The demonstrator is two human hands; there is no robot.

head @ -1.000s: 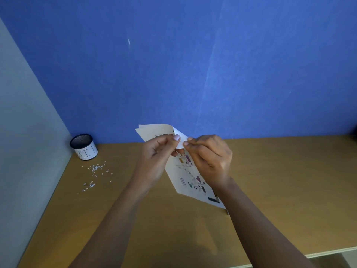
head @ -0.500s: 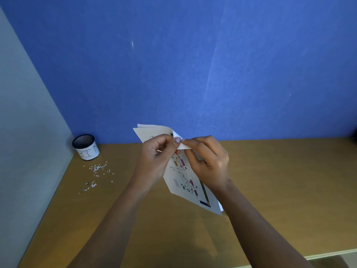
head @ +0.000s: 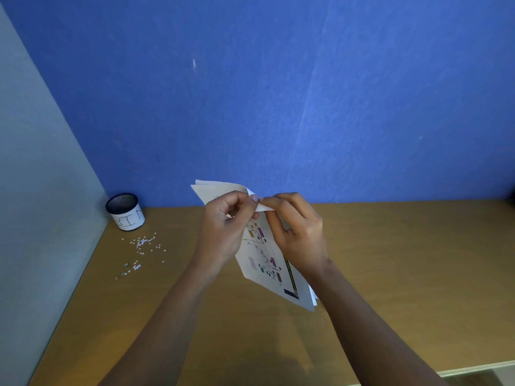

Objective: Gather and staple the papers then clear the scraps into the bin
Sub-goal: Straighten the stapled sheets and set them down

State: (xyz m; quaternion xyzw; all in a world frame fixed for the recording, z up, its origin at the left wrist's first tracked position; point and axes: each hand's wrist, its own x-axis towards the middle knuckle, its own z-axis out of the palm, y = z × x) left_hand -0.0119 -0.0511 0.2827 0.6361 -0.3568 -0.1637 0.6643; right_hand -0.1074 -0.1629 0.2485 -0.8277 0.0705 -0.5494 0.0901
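— Hands? Left hand (head: pixel 223 229) and right hand (head: pixel 295 229), fingertips pinching the folded top corner of the printed white paper sheets (head: pixel 267 254), lifted above the wooden desk (head: pixel 390 274).

— Elsewhere? Left of the fingers: white paper scraps (head: pixel 139 252), black mesh cup labelled BIN (head: pixel 126 211).

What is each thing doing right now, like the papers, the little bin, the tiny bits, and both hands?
papers: held up off the desk, tilted, top corner folded over.
left hand: shut on the papers, fingers pinching the top corner.
right hand: shut on the papers, fingers pinching the same corner.
bin: upright in the desk's far left corner; its inside cannot be seen.
scraps: scattered loose on the desk beside the bin, not in it.
desk: holds the bin and scraps.
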